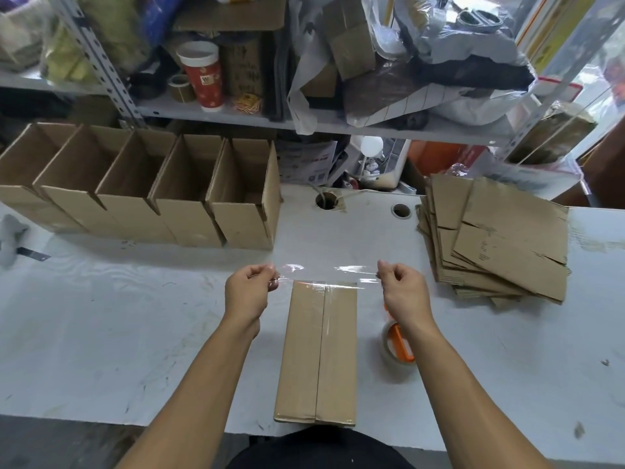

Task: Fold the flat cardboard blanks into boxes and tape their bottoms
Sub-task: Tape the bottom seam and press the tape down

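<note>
Left hand (pixel 248 287) and right hand (pixel 400 287) each pinch one end of a clear tape strip (pixel 326 274), stretched crosswise just above the far end of the box (pixel 319 353) lying bottom-up on the table (pixel 135 333). We'd keep the strip taut, centre it over the seam, lower it level, then wrap both ends down the sides. Dispenser (pixel 399 345) sits right of the box, flat blanks (pixel 500 238) beyond.

White table (pixel 135 316), scuffed. At centre, folded box (pixel 318 353) bottom-up; tape roll (pixel 397 346) just beside at 3 o'clock. Row of open boxes (pixel 142 198) at 10; flat blanks (pixel 497 238) stacked at 2.
</note>
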